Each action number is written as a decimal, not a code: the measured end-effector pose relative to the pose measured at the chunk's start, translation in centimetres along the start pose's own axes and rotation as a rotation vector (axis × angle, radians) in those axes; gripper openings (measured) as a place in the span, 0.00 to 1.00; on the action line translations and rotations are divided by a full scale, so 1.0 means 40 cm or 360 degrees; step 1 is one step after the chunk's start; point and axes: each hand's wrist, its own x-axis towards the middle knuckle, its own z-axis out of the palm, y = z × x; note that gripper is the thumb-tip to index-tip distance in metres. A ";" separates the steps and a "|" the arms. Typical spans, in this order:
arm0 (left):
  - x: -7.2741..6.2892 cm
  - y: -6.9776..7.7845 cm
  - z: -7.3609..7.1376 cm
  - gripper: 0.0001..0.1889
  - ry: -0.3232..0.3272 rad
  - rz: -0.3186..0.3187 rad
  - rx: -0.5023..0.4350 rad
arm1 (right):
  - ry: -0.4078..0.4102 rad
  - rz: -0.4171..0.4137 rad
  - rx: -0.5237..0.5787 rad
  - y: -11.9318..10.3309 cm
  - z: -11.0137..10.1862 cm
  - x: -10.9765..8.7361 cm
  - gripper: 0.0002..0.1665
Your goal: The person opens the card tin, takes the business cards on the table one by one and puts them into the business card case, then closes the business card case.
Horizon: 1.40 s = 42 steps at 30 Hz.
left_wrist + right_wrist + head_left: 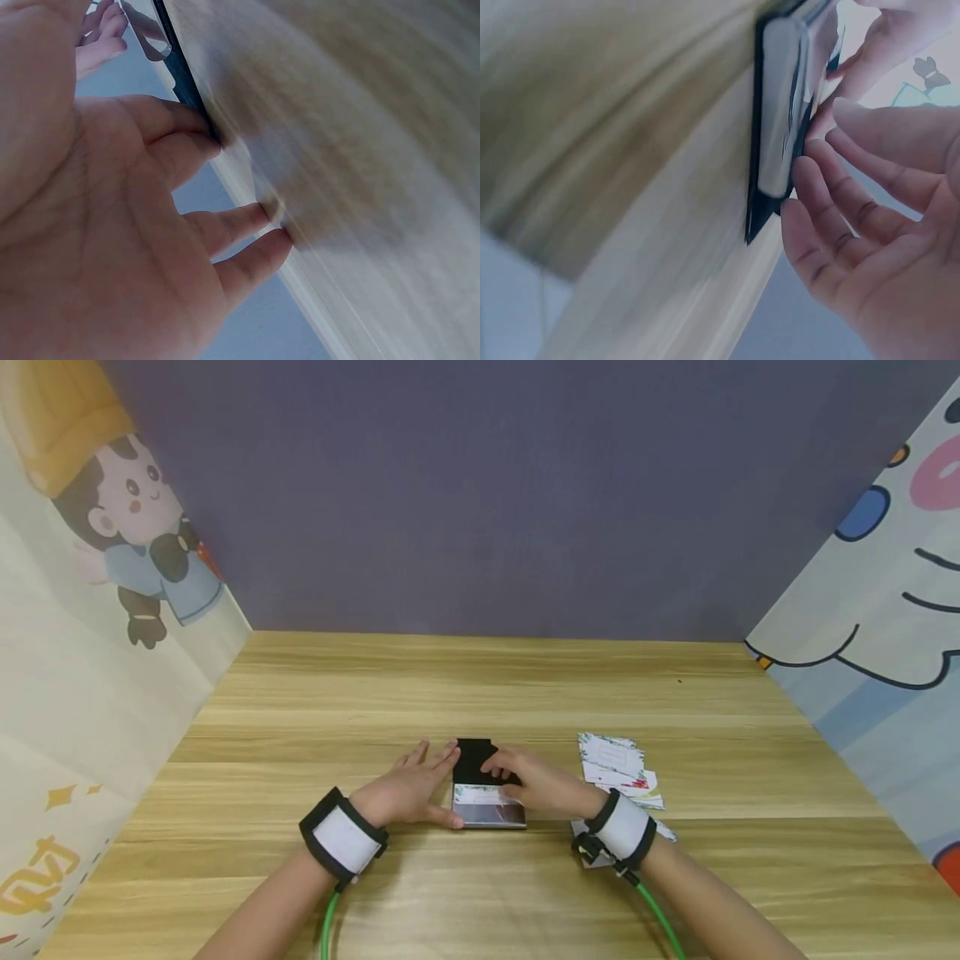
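A business card case [489, 815] lies flat on the wooden table with its black lid [472, 760] folded back, away from the person. A white card [474, 794] with a leafy border shows inside, above a shiny metal part. My left hand [408, 791] is spread along the case's left side, its thumb and fingertips at the edge. Over the right side bends my right hand [542, 783], fingers lightly curved. In the right wrist view its fingertips [807, 172] are right at the case's side [780, 112], with the thumb standing apart from them.
To the right lie several loose printed cards [611, 760] with floral borders, overlapping one another. A greyish flat piece [597, 862] is partly hidden under the right wrist strap [624, 831]. A dark panel [495, 502] rises behind the table [315, 693], and printed cloths hang at both sides.
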 end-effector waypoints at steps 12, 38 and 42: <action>-0.002 0.004 -0.002 0.52 0.0001 0.0022 -0.0009 | 0.0193 0.0141 -0.0007 0.068 -0.059 -0.052 0.21; -0.005 0.004 0.001 0.52 0.0004 -0.0005 -0.0011 | 0.0338 0.0636 -0.0167 0.228 -0.137 -0.191 0.24; -0.004 0.003 0.001 0.52 0.0007 0.0001 -0.0012 | 0.0322 0.0658 -0.0180 0.237 -0.147 -0.207 0.25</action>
